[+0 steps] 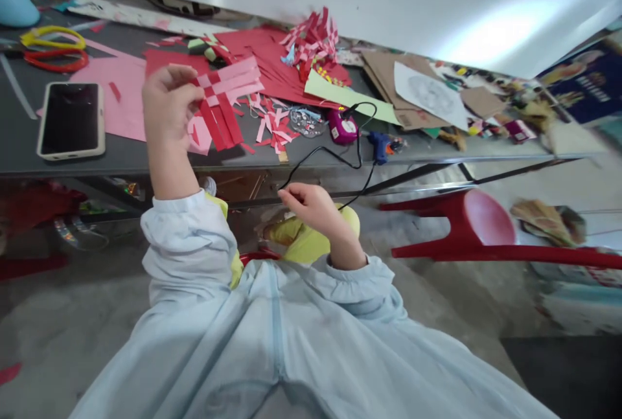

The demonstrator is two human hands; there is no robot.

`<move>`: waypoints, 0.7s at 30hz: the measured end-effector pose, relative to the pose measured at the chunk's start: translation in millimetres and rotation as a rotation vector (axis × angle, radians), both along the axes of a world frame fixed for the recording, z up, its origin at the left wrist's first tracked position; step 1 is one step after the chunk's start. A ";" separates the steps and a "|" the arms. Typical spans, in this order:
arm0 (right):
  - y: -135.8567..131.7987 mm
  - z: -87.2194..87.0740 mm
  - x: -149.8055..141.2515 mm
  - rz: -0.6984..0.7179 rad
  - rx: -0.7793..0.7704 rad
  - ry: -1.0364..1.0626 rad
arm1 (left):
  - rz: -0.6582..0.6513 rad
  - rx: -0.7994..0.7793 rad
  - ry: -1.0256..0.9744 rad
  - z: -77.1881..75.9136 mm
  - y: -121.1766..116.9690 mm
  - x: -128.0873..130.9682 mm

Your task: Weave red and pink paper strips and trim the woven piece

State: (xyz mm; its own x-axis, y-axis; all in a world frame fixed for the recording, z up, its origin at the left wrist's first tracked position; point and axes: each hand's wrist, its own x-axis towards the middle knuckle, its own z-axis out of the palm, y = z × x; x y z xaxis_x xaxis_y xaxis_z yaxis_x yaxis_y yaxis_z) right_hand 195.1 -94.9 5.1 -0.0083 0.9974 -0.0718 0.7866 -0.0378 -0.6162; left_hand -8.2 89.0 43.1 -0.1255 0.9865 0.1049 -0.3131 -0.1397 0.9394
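Note:
My left hand (170, 108) is closed over the table, pinching a woven piece of red and pink paper strips (214, 90). Its loose strip ends fan out to the right and downward. In front of the table edge, above my lap, my right hand (315, 208) is closed with thumb and fingers together. Whatever is between those fingers, if anything, is hidden. A black cord (311, 155) runs down close to its fingertips, and I cannot tell if they touch. Cut red and pink paper scraps (275, 124) lie to the right of the woven piece.
A phone (71, 120) and scissors (53, 50) lie at the left. Behind are pink paper (124, 76) and red paper sheets (262, 59). Right of centre are a purple box (343, 129), a blue glue gun (380, 147) and cardboard (383, 76). A red stool (457, 228) is on the floor.

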 end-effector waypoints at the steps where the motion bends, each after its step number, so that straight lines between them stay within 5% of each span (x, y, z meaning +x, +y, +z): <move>1: 3.3 6.4 -1.3 0.022 0.013 -0.015 | -0.018 -0.002 0.011 0.1 -2.3 0.8; 8: 39.8 35.1 5.0 0.071 0.203 0.121 | -0.154 -0.060 -0.054 -2.1 -8.3 20.9; 13: 70.0 28.7 16.7 0.016 0.202 0.393 | -0.213 -0.019 -0.037 -7.2 -6.0 38.7; 21: 108.6 17.0 18.3 0.027 0.162 0.913 | -0.124 0.138 0.105 -2.7 -22.5 56.3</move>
State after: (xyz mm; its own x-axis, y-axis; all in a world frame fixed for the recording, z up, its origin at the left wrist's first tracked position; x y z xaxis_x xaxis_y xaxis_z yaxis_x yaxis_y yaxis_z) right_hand 213.5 13.7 22.0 -0.0169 0.9933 0.1142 -0.0068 0.1141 -0.9934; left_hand 48.1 66.5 40.4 0.0151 0.9692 0.2458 -0.2369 -0.2354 0.9426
